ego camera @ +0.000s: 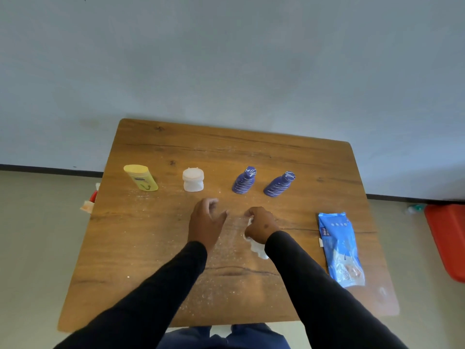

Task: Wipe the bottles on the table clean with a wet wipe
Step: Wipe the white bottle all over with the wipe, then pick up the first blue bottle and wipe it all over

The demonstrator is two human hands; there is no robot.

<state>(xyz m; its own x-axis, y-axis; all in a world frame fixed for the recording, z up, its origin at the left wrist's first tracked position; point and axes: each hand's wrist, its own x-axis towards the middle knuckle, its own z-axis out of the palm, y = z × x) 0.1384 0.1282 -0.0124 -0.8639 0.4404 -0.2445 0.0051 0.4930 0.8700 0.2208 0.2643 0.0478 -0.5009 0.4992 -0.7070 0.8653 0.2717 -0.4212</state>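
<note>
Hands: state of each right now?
Left hand: open, holding nothing.
Right hand: closed around the wet wipe.

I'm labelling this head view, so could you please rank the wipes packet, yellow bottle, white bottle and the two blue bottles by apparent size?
1. wipes packet, though nearest the camera
2. yellow bottle
3. two blue bottles, alike
4. white bottle, close to the blue ones

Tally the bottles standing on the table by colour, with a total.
Yellow bottle: 1
White bottle: 1
Blue bottles: 2
Total: 4
</note>
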